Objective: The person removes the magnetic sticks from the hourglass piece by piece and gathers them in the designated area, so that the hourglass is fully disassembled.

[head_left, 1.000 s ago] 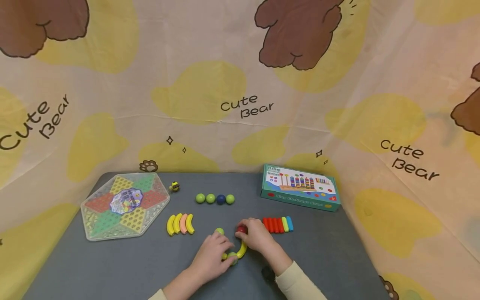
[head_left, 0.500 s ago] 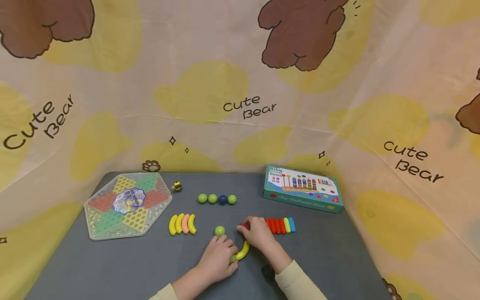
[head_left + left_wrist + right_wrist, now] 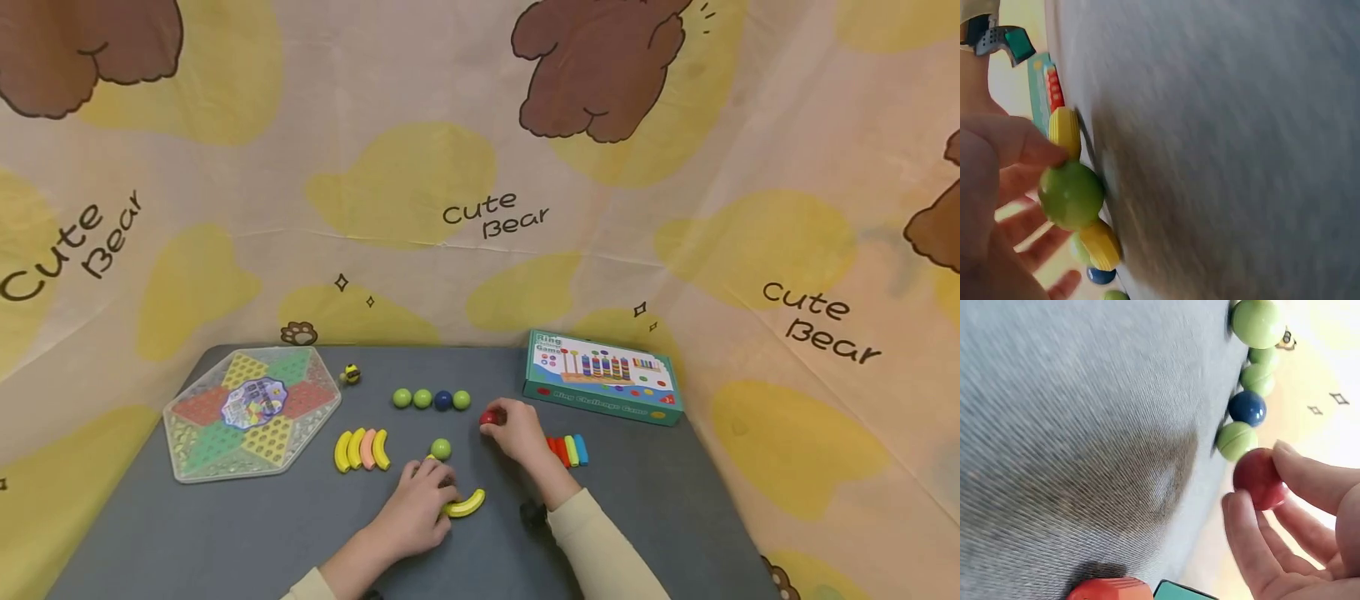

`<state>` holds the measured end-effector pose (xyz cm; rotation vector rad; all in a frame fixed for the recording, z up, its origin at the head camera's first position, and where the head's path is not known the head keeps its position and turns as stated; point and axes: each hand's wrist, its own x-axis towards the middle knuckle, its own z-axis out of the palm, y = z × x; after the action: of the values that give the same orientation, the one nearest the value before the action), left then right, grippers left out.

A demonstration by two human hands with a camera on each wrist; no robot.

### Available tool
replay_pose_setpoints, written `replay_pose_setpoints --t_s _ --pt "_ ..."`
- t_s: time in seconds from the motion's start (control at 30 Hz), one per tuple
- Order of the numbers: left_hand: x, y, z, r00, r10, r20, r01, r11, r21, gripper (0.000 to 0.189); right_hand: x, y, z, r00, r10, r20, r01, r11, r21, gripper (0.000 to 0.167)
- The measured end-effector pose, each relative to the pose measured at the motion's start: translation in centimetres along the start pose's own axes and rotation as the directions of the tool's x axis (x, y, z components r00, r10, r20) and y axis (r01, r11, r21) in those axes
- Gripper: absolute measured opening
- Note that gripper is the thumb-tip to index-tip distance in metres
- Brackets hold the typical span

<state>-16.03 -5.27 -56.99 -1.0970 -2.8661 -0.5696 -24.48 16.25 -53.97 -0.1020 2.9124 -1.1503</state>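
Observation:
My right hand (image 3: 519, 429) pinches a red ball (image 3: 1260, 479) between thumb and fingertips, beyond the row of red pieces. Nearer me, my left hand (image 3: 420, 504) holds a green ball (image 3: 1071, 195), its thumb at the ball's upper side in the left wrist view. Two yellow curved pieces sit against that ball, one (image 3: 1065, 130) above and one (image 3: 1100, 244) below it in that view. From the head, one yellow banana-shaped piece (image 3: 467, 504) sticks out right of the left hand, which hides the held ball. Another green ball (image 3: 441, 449) lies just beyond the left fingers.
Three green balls and a blue ball (image 3: 443, 401) form a row farther back. Several curved pieces (image 3: 355, 450) lie left, yellow and pink. Red, lime and blue (image 3: 581, 450) cylinders lie right. A game box (image 3: 603, 377), a hexagonal board (image 3: 252, 414) and a bee toy (image 3: 350, 374) stand behind.
My right hand has carried the red ball away from the yellow piece, toward the back. My left hand has shifted left, and the yellow piece has swung with it. The lone green ball sits slightly farther back.

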Motion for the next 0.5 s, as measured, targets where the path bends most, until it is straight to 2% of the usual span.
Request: replay_pose_setpoints --t_s 0.1,0.17,0.2,0.27,0.33,0.37,0.4,0.43,0.5 --pt "0.1 -0.4 -0.5 0.997 -0.052 -0.059 0.051 0.999 -0.008 0.022 0.8 0.1 -0.1 0.999 -0.008 -0.045 0.01 1.0 0.028 0.029" --pt "0.3 -0.4 -0.6 0.982 -0.144 -0.125 0.145 0.989 -0.002 0.027 1.2 0.1 0.0 0.998 -0.011 -0.063 0.014 0.999 0.04 0.029" --pt "0.4 -0.4 -0.7 0.966 -0.212 -0.147 0.213 0.977 -0.008 0.032 1.4 0.0 0.0 0.998 -0.011 -0.066 0.014 0.999 0.042 0.029" --pt "0.6 -0.3 -0.8 0.923 -0.348 -0.162 0.348 0.937 -0.03 0.041 1.9 0.0 0.2 0.998 0.003 -0.064 0.0 0.999 0.043 0.03" --pt "0.7 -0.1 -0.9 0.879 -0.456 -0.139 0.451 0.89 -0.068 0.045 2.3 0.0 0.4 0.998 0.026 -0.055 -0.024 0.999 0.044 0.03" --pt "0.8 0.0 -1.0 0.863 -0.493 -0.113 0.485 0.87 -0.089 0.046 2.6 0.0 0.5 0.998 0.039 -0.051 -0.036 0.998 0.042 0.03" --pt "0.9 0.0 -1.0 0.852 -0.517 -0.088 0.507 0.855 -0.11 0.046 2.8 0.0 0.6 0.998 0.048 -0.047 -0.046 0.998 0.042 0.031" --pt "0.9 0.1 -1.0 0.847 -0.527 -0.07 0.516 0.847 -0.128 0.046 3.1 0.0 0.6 0.997 0.056 -0.046 -0.055 0.998 0.036 0.031" --pt "1.0 0.1 -1.0 0.848 -0.527 -0.055 0.513 0.843 -0.163 0.044 3.5 0.1 0.7 0.997 0.061 -0.052 -0.06 0.998 0.027 0.032"
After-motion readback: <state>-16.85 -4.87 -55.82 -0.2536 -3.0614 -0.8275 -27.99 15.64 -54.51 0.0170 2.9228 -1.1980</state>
